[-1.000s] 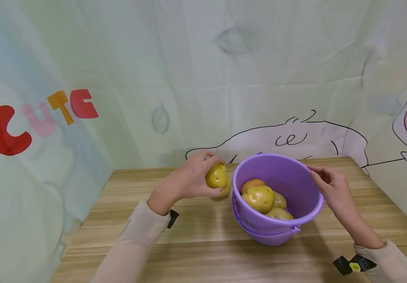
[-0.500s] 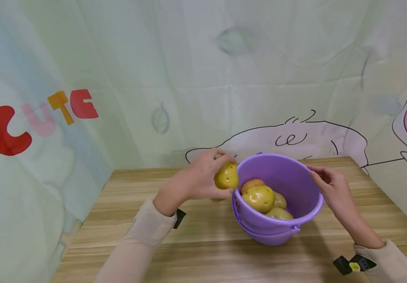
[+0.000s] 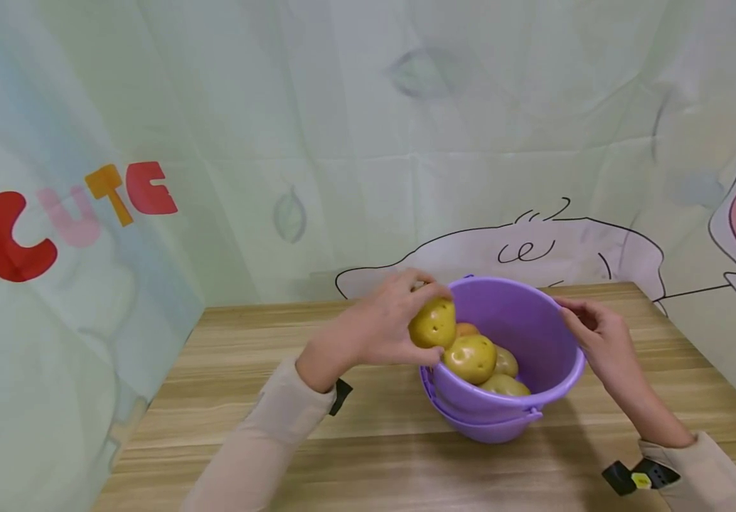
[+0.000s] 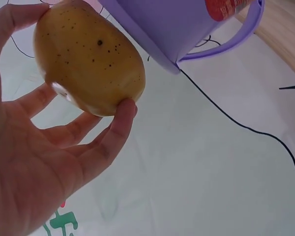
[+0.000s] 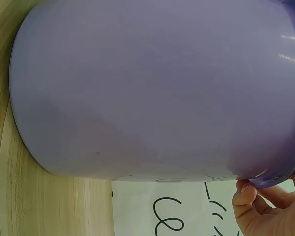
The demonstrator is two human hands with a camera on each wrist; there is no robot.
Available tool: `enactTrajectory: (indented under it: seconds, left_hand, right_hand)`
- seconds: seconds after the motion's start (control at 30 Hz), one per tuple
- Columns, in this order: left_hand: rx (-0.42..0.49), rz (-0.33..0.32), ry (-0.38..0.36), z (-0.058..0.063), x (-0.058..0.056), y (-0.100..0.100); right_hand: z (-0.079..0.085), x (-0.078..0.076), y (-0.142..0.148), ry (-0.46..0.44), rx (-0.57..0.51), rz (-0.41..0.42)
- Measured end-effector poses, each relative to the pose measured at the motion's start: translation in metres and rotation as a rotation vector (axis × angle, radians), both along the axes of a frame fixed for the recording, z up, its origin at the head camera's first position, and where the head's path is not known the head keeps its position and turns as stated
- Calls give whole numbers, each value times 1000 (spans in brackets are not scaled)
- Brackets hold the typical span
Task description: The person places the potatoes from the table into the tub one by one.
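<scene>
My left hand [image 3: 388,320] holds a yellow potato [image 3: 434,323] at the left rim of a purple bucket [image 3: 543,341]. In the left wrist view, thumb and fingertips grip the speckled potato [image 4: 88,59] from its ends, beside the bucket wall [image 4: 172,24]. Inside the bucket lie several potatoes [image 3: 470,359], with an orange-tinted one [image 3: 466,329] partly hidden behind. My right hand [image 3: 604,341] pinches the bucket's right rim. Up close in the right wrist view, its fingers [image 5: 245,196] curl at the rim next to the smooth purple wall [image 5: 147,93].
The bucket stands on a wood-grain table [image 3: 252,355], its handle [image 3: 489,427] hanging down the front. A printed cloth backdrop [image 3: 342,142] with a cartoon drawing rises behind the table and along the sides.
My left hand has carried the potato rightward, from beside the bucket to its left rim. The right hand and the bucket stay in place.
</scene>
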State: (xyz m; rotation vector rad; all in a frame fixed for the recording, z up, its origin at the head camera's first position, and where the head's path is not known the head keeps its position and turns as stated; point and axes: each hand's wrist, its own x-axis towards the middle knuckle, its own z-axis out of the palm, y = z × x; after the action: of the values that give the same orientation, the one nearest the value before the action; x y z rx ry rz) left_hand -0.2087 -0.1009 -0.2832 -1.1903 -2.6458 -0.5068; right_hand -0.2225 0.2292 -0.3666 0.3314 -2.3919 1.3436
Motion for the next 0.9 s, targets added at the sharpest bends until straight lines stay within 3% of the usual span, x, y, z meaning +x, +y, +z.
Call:
enactTrajectory:
  seconds: [0.33, 0.9]
  left_hand:
    - [-4, -46, -69, -5, -1, 19]
    - [-33, -97, -39, -13, 3, 46]
  right_hand:
    - [0, 0, 0, -5, 4, 5]
    - [1, 0, 0, -11, -7, -3]
